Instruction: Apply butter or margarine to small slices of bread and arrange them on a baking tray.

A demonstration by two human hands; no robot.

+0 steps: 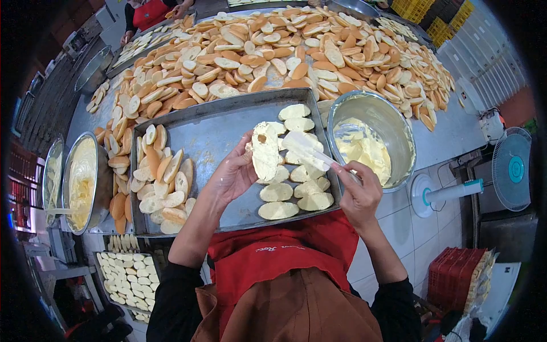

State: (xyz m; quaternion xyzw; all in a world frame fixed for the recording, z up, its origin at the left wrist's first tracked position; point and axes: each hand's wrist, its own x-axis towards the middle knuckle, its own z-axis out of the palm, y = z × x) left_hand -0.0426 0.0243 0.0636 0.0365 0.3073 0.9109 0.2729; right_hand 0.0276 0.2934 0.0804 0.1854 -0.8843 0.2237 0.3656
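Over the metal baking tray, my left hand holds up a bread slice coated with pale cream, with one small brown spot bare near its top. My right hand grips the handle of a spatula, its white blade smeared with cream and just right of that slice. Cream-covered slices lie in rows along the tray's right side. Plain bread slices are heaped at its left end. Right of the tray, a steel bowl holds more pale yellow cream.
A large pile of cut bread covers the table beyond the tray. Two bowls stand at left, one a cream-filled bowl. A tray of coated slices sits low at left. A fan and red crate are at right. Another person works across the table.
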